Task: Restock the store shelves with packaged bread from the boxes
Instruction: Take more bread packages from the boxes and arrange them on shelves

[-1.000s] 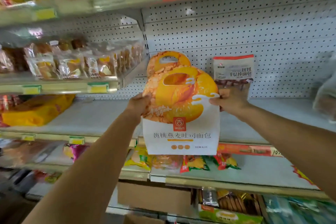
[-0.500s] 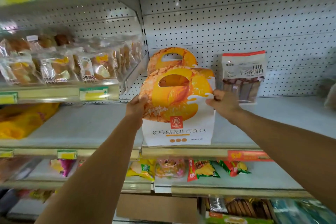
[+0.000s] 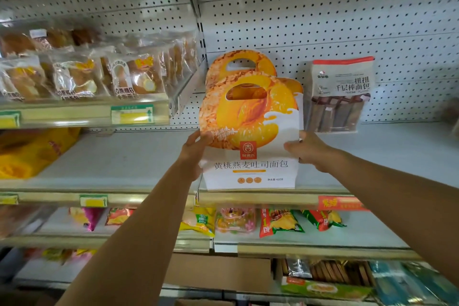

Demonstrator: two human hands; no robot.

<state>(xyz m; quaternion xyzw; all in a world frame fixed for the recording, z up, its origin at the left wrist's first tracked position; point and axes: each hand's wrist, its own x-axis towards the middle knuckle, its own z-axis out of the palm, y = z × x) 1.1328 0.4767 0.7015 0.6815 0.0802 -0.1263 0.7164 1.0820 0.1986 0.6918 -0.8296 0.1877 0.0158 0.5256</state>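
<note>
An orange-and-white bread box (image 3: 250,136) with a cut-out handle stands upright near the front edge of the grey middle shelf (image 3: 124,156). My left hand (image 3: 195,150) grips its left side and my right hand (image 3: 306,149) grips its right side. Directly behind it stands a second identical bread box (image 3: 239,62), mostly hidden, with only its handle top showing. A white-and-red bag of bread sticks (image 3: 341,94) leans against the pegboard to the right.
Clear-wrapped pastries (image 3: 82,74) fill a higher shelf at left. A yellow bag (image 3: 29,151) lies at the far left of the middle shelf. Snack packets (image 3: 280,221) lie on the shelf below. A cardboard box (image 3: 218,273) sits at the bottom.
Both hands have carried the bread box forward and down from above the shelf edge. It has come to stand on the shelf in front of the second box, and my hands have slid lower on its sides.
</note>
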